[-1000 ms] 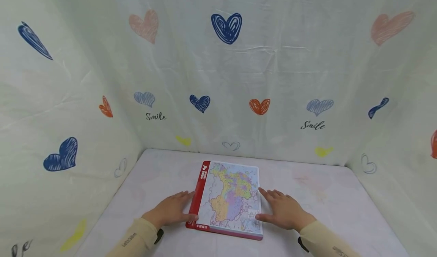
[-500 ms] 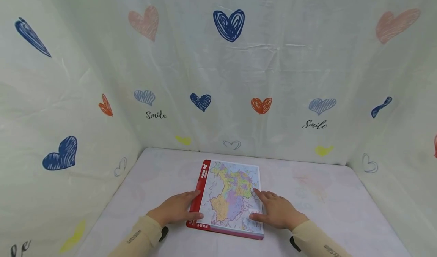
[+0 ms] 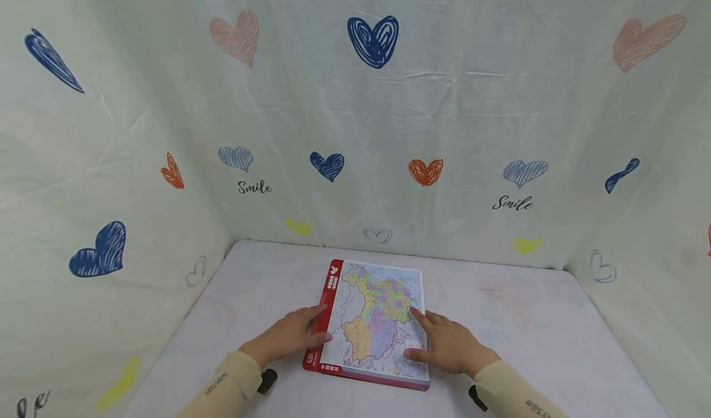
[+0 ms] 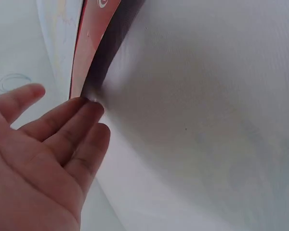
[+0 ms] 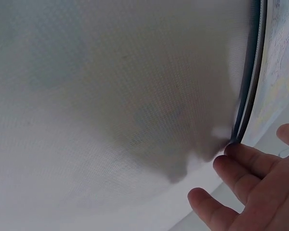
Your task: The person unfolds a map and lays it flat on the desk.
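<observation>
A flat, thick map board point(image 3: 373, 310) lies face up on the table, a colourful map printed on top and a red strip along its left side. My left hand point(image 3: 284, 336) is at that red side, thumb and index finger over the top; in the left wrist view, fingertips point(image 4: 97, 109) touch its edge point(image 4: 89, 48). At the opposite side, my right hand point(image 3: 451, 345) has its thumb and index finger over the map's border. Fingertips point(image 5: 236, 150) meet the layered dark edge point(image 5: 253, 72) in the right wrist view. Both hands' fingers are fairly straight.
The table is covered by a pale cloth point(image 3: 511, 319). Whitish curtains point(image 3: 461, 121) printed with hearts and "Smile" stand behind it and at both sides. Dark wrist bands point(image 3: 268, 381) show under the beige sleeves point(image 3: 224, 386).
Both hands have moved inward, so their thumbs and index fingers now reach over the map board's sides. The board has stayed nearly in place; the head view has shifted slightly.
</observation>
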Motion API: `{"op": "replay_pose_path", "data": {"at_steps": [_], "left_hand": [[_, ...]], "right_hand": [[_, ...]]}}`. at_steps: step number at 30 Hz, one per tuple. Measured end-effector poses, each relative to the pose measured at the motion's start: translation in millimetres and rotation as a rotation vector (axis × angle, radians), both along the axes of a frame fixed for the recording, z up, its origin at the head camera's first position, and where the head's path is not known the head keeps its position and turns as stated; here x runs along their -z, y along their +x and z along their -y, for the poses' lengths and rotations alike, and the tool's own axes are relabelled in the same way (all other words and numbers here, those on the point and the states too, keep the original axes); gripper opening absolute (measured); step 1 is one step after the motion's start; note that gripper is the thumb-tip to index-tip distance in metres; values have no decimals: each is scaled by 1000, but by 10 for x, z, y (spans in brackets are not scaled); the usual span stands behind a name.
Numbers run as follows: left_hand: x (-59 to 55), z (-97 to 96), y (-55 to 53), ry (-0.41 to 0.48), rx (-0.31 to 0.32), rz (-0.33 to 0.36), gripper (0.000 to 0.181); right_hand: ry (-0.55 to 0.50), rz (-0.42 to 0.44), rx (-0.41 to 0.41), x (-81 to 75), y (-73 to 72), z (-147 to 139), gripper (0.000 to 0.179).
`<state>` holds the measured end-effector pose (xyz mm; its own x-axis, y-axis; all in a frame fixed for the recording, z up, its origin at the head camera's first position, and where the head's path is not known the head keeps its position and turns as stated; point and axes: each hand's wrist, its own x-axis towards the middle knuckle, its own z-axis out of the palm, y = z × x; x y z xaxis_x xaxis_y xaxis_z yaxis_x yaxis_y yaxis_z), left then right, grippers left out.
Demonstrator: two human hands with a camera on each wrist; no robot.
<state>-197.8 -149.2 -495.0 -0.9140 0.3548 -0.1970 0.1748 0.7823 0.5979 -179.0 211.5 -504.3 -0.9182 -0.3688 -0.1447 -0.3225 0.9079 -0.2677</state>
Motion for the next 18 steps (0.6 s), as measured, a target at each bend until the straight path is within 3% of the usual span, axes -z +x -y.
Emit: {"op": "replay_pose_path", "data": {"at_steps": [6, 13, 18], "left_hand": [[21, 6, -39, 121, -57, 14, 69], [73, -17, -88, 163, -101, 10, 76], [107, -23, -103, 190, -120, 29, 78]], "right_hand": [[-18, -1, 6, 20, -4, -14, 98], [-54, -28, 3, 22, -1, -11, 97], [-142, -53, 6, 29, -10, -4, 96]]}}
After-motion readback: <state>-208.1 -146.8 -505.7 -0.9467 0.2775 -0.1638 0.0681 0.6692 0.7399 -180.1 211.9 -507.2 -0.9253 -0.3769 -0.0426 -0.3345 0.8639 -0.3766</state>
